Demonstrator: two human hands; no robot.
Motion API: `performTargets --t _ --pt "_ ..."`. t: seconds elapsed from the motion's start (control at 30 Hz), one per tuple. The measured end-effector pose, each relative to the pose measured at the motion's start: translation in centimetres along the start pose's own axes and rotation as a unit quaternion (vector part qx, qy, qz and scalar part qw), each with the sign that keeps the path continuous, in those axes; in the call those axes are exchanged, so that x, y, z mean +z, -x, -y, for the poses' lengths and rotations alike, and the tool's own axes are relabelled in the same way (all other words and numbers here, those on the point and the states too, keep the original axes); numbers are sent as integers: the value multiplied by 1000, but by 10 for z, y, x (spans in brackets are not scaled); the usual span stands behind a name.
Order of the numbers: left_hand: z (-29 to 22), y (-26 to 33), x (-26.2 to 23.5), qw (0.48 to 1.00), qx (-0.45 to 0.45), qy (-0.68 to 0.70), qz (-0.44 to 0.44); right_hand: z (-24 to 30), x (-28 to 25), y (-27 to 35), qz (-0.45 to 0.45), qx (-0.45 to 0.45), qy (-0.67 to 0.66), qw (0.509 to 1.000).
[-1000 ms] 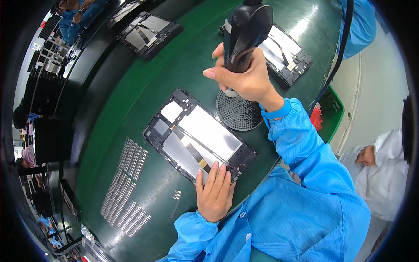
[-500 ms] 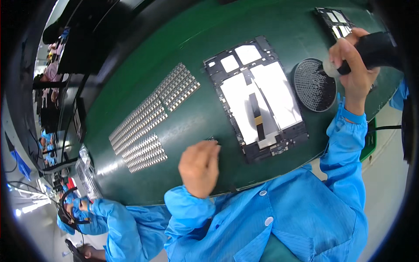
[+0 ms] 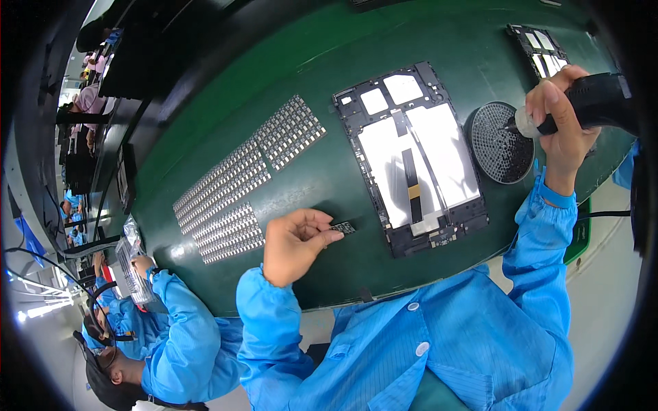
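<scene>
My left hand pinches a small circuit board between thumb and fingertips, just above the green table. To its right lies an opened tablet with a black frame, pale silvery panels and a dark ribbon cable down the middle. In my right hand is a black electric screwdriver with a translucent nose. Its tip reaches over a round dish with a grid of small holes and many tiny dark screws. Whether the tip touches a screw is too small to tell.
Several sheets of small circuit boards lie in rows on the table's left side. A second opened tablet sits at the far right. At the left edge a co-worker in blue sleeves handles a clear plastic bag.
My left hand has shifted a little left and turned, so the circuit board in its fingers now shows plainly. The right hand still holds the screwdriver over the dish. The co-worker has leaned in.
</scene>
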State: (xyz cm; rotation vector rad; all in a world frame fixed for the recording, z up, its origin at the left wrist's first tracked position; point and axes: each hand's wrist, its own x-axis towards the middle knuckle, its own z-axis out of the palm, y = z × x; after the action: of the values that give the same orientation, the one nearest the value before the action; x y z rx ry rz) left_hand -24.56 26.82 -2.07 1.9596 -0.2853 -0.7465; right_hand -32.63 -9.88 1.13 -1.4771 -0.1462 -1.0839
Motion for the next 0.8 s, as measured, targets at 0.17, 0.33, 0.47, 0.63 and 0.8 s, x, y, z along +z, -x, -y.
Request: performTargets --t 0.17,0.33,0.47,0.63,0.8 --pt "-8 -14 -1 988 48 -147 -2 3 -4 2 -14 6 17 1000" --pt "-11 -2 15 962 145 -214 -86 5 2 3 -15 14 17 1000" --pt "-4 -5 3 974 167 -141 -63 8 8 3 -4 25 -3 1000" --pt "-13 -33 7 964 217 -109 -111 20 71 -1 49 56 -115 991" --pt "-29 -93 10 986 139 82 -33 19 144 -12 189 54 -37 980"
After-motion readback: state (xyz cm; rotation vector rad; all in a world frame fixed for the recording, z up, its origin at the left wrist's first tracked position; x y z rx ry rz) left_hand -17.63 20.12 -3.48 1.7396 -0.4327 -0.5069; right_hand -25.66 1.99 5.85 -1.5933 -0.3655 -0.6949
